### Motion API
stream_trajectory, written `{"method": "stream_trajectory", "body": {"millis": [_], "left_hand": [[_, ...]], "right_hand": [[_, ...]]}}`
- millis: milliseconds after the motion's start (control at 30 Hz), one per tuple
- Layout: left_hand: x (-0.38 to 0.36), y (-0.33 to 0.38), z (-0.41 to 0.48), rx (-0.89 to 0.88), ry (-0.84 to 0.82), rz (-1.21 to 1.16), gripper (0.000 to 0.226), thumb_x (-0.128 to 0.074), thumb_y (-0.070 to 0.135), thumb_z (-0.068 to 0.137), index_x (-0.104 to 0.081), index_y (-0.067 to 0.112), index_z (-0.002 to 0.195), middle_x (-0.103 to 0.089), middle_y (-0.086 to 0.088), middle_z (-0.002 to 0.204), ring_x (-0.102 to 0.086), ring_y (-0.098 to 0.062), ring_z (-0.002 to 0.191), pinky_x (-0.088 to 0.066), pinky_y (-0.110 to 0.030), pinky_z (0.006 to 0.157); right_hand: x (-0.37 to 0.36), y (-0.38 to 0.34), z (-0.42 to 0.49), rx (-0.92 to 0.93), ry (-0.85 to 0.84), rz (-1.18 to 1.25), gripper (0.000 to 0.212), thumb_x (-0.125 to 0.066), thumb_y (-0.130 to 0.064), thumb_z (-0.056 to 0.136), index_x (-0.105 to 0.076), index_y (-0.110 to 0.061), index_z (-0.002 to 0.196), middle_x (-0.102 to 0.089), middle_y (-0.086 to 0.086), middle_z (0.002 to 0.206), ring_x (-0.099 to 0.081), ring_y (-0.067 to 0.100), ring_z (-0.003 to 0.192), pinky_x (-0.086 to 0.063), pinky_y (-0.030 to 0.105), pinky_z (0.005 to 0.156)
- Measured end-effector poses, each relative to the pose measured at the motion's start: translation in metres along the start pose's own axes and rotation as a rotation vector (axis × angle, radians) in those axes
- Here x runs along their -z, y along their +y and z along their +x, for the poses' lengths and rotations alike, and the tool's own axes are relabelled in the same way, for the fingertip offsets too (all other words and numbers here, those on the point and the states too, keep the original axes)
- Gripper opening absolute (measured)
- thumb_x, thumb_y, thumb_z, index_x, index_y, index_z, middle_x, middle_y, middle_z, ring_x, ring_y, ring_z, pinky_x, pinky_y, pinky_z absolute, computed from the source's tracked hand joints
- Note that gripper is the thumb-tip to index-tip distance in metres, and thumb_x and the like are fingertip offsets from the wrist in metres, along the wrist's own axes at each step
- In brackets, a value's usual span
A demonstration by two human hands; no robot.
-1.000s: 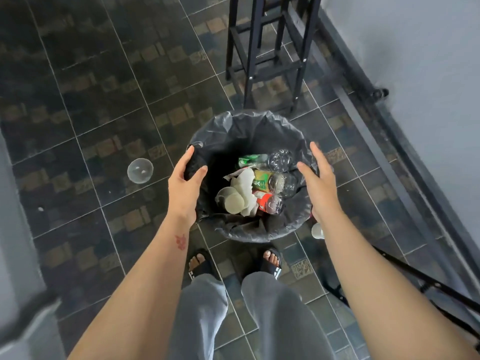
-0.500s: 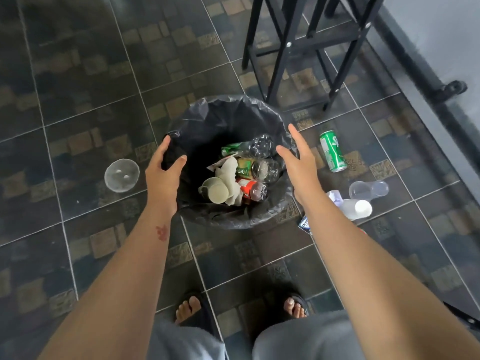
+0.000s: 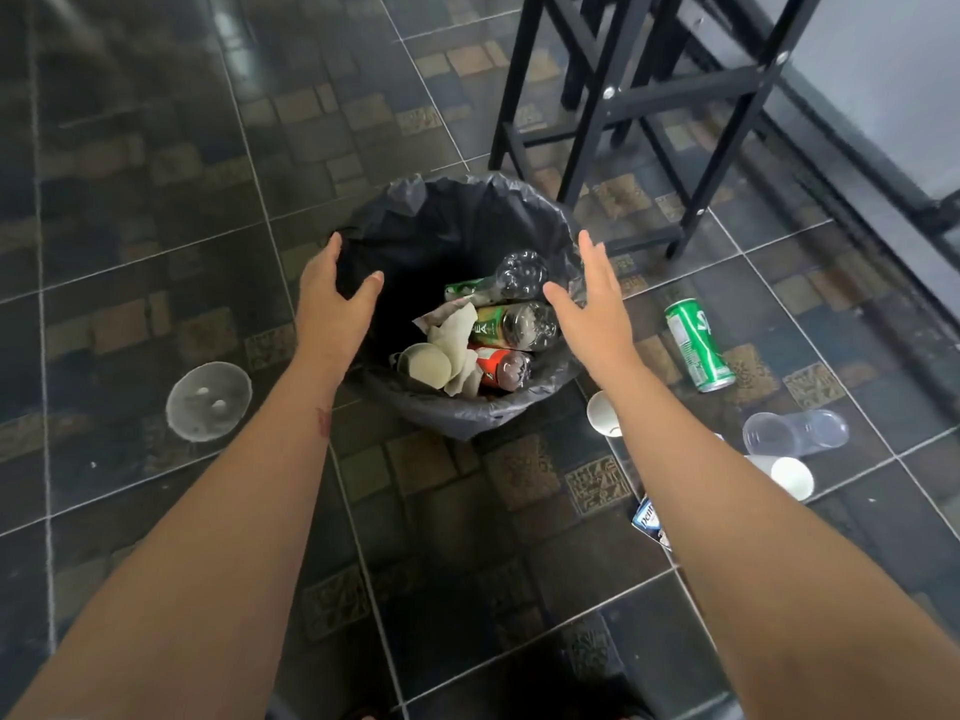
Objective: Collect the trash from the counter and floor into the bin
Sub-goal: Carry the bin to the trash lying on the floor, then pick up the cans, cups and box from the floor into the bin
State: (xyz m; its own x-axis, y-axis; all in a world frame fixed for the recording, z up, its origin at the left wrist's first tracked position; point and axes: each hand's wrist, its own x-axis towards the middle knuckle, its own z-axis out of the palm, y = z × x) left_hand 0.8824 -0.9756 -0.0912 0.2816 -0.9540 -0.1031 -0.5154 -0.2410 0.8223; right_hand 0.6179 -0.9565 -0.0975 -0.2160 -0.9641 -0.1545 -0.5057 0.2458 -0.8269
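A round bin with a black liner [image 3: 470, 210] stands on the tiled floor and holds plastic bottles [image 3: 519, 324], crumpled tissue and a paper cup. My left hand [image 3: 332, 304] is at its left rim, fingers straight, thumb over the opening. At the right rim, my right hand [image 3: 592, 309] has its fingers spread and holds nothing. Right of the bin lie a green can [image 3: 698, 345], a clear plastic cup [image 3: 797, 433], two white paper cups [image 3: 789, 475] [image 3: 602, 413] and a blue-white packet [image 3: 649, 522]. A clear dome lid [image 3: 208, 402] lies to the left.
A black metal stool frame [image 3: 618, 106] stands just behind the bin. A grey wall with a dark base rail [image 3: 883, 163] runs along the right. The floor is dark patterned tile.
I have stepped back from the bin, so my feet have dropped out of view and the can and cups on the right have appeared. Both hands stay at the rim, fingers straighter.
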Motion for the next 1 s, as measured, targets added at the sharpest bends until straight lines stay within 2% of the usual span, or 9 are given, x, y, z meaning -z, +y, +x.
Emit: {"method": "stream_trajectory", "body": {"millis": [67, 167, 300, 433, 667, 800, 900, 1000], "left_hand": [[0.002, -0.008, 0.003, -0.066, -0.036, 0.209, 0.069, -0.056, 0.037, 0.099, -0.024, 0.021, 0.158, -0.021, -0.005, 0.165, -0.019, -0.021, 0.152, -0.017, -0.038, 0.122], [0.003, -0.011, 0.001, -0.127, -0.013, 0.411, 0.068, -0.048, 0.044, 0.101, -0.022, 0.019, 0.159, -0.008, -0.006, 0.168, -0.006, -0.025, 0.154, -0.007, -0.049, 0.124], [-0.003, 0.001, -0.011, -0.162, 0.041, 0.556, 0.064, -0.042, 0.044, 0.103, -0.028, 0.014, 0.157, -0.010, -0.008, 0.168, -0.003, -0.025, 0.155, -0.001, -0.049, 0.123], [-0.021, 0.024, -0.036, -0.299, 0.048, 0.545, 0.059, -0.042, 0.040, 0.103, -0.035, 0.010, 0.153, -0.022, -0.010, 0.165, -0.011, -0.026, 0.154, -0.004, -0.049, 0.124], [-0.100, 0.090, -0.095, -0.617, -0.124, 0.382, 0.057, -0.044, 0.036, 0.104, -0.035, 0.008, 0.153, -0.028, -0.010, 0.163, -0.019, -0.026, 0.152, -0.007, -0.038, 0.123], [-0.154, 0.114, -0.132, -0.732, -0.247, 0.330, 0.057, -0.055, 0.026, 0.099, -0.040, 0.004, 0.150, -0.037, -0.013, 0.158, -0.029, -0.029, 0.149, -0.020, -0.040, 0.123], [-0.191, 0.107, -0.150, -0.726, -0.352, 0.377, 0.060, -0.059, 0.023, 0.097, -0.039, 0.003, 0.150, -0.037, -0.014, 0.158, -0.030, -0.029, 0.148, -0.020, -0.038, 0.122], [-0.222, 0.087, -0.154, -0.642, -0.471, 0.486, 0.065, -0.057, 0.029, 0.099, -0.030, 0.007, 0.154, -0.028, -0.011, 0.162, -0.022, -0.026, 0.151, -0.016, -0.036, 0.123]], "right_hand": [[-0.002, 0.002, -0.001, 0.047, 0.018, -0.164, 0.066, -0.049, -0.044, 0.098, -0.014, -0.038, 0.154, -0.001, -0.009, 0.164, -0.020, 0.015, 0.147, -0.025, 0.041, 0.114], [-0.003, 0.004, 0.000, 0.079, 0.061, -0.371, 0.064, -0.038, -0.054, 0.098, -0.013, -0.036, 0.154, 0.002, -0.005, 0.164, -0.027, 0.024, 0.146, -0.025, 0.050, 0.116], [0.004, 0.005, -0.003, 0.117, 0.047, -0.494, 0.063, -0.030, -0.057, 0.099, -0.015, -0.032, 0.155, -0.002, -0.004, 0.164, -0.017, 0.023, 0.149, -0.018, 0.047, 0.119], [0.027, 0.019, -0.014, 0.153, 0.081, -0.499, 0.061, -0.028, -0.054, 0.101, -0.018, -0.027, 0.155, -0.010, -0.004, 0.163, -0.017, 0.019, 0.149, -0.016, 0.043, 0.120], [0.094, 0.076, -0.023, 0.026, 0.129, -0.640, 0.061, -0.034, -0.048, 0.101, -0.024, -0.019, 0.153, -0.018, 0.003, 0.162, -0.026, 0.026, 0.146, -0.022, 0.045, 0.119], [0.122, 0.112, -0.023, -0.075, 0.120, -0.644, 0.064, -0.040, -0.047, 0.100, -0.023, -0.015, 0.153, -0.023, 0.007, 0.160, -0.029, 0.028, 0.145, -0.025, 0.045, 0.117], [0.135, 0.134, -0.023, -0.132, 0.093, -0.659, 0.065, -0.045, -0.043, 0.099, -0.022, -0.015, 0.153, -0.025, 0.008, 0.160, -0.031, 0.030, 0.143, -0.028, 0.046, 0.116], [0.139, 0.154, -0.018, -0.165, 0.054, -0.689, 0.069, -0.049, -0.042, 0.098, -0.020, -0.014, 0.154, -0.025, 0.010, 0.159, -0.031, 0.032, 0.143, -0.029, 0.046, 0.114]]}}
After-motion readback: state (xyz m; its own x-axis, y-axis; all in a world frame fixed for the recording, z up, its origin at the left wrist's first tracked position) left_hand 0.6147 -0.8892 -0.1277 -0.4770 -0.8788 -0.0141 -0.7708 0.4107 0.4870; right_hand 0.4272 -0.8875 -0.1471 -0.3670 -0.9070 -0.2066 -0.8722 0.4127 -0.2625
